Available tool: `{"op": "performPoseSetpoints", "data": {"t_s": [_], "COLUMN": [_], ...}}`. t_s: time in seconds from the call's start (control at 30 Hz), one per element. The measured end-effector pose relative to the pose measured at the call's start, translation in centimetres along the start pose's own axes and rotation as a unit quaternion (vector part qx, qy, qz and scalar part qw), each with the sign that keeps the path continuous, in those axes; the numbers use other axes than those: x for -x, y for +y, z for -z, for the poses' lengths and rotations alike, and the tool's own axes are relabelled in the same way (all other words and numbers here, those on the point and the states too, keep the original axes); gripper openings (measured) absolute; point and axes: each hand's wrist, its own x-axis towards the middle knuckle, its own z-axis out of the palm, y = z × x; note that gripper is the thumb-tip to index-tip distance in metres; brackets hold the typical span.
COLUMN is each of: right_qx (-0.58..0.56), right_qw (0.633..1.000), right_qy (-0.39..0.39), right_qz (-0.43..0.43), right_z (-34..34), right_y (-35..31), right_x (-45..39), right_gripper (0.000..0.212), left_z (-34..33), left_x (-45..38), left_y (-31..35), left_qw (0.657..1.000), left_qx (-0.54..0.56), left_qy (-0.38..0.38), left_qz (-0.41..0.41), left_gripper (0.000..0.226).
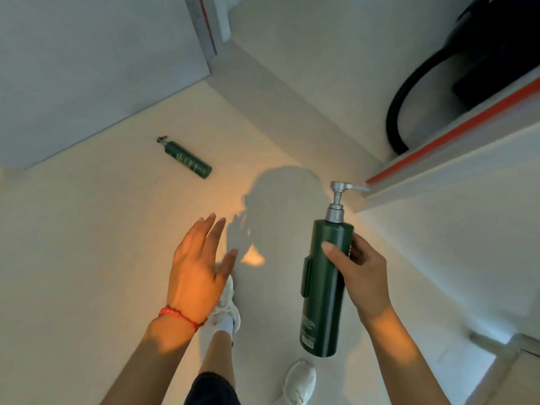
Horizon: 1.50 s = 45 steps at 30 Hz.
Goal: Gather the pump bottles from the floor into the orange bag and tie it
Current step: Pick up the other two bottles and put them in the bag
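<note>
Floor [87, 258] lay pale and bare across the left and middle of the view, bounded at the far left by a grey wall [73, 68] whose base ran diagonally up toward a corner, where a narrow passage led away. On the right a white ledge with a red strip [455, 135] cut diagonally across the upper right, with a black curved hose [400, 112] and a dark bulky object above it, too blurred to identify. Open room for moving was widest on the left side, between the wall base and the person's feet; the right side was tighter under the ledge. Right hand [359, 270] was wrapped around the upper body of a green pump bottle [324, 287], thumb across the front and fingers behind, holding it upright and clear of the floor, just below the ledge edge. This bottle was dark green, tall and cylindrical, with a silver pump head whose spout pointed right, pale lettering and a small label patch near its base, and a raised vertical strip along its left side. Left hand [198, 273] was empty, fingers spread and extended forward, palm down, with a red cord bracelet [182, 317] at the wrist. A second green bottle [187, 159] lay on its side on the floor well ahead of the left hand, near the wall base, pump end pointing up-left. White shoes [301, 381] stood below the hands. A shadow [280, 200] of the person fell on the floor between the hands.
</note>
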Motion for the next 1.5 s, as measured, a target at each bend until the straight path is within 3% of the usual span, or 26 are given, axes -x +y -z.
{"op": "performPoseSetpoints", "data": {"t_s": [0.4, 0.7, 1.03, 1.33, 1.5], "right_qx": [0.036, 0.089, 0.137, 0.178, 0.203], "right_qw": [0.998, 0.989, 0.968, 0.962, 0.955], "right_qy": [-0.035, -0.122, -0.210, -0.207, -0.213], "right_qz": [0.035, 0.007, -0.019, -0.014, -0.019], "right_z": [-15.7, -24.7, -32.7, -37.0, -37.1], "right_y": [-10.8, -14.2, -10.5, 1.1, 7.5], "right_x": [-13.4, -28.3, -41.4, -49.9, -53.5], "right_gripper": [0.023, 0.016, 0.017, 0.019, 0.017], "left_z": [11.7, 11.7, 5.8, -7.2, -14.4], "left_x": [-13.8, -25.6, -37.2, -44.2, -46.2], "left_y": [-10.4, -15.3, -22.9, -34.8, -40.5], "left_qw": [0.996, 0.980, 0.936, 0.887, 0.815], "left_qx": [-0.001, 0.057, 0.169, 0.218, 0.260], "left_qy": [0.050, 0.093, 0.106, 0.085, 0.069], "left_qz": [0.070, 0.167, 0.292, 0.399, 0.513], "left_gripper": [0.056, 0.047, 0.043, 0.048, 0.067]}}
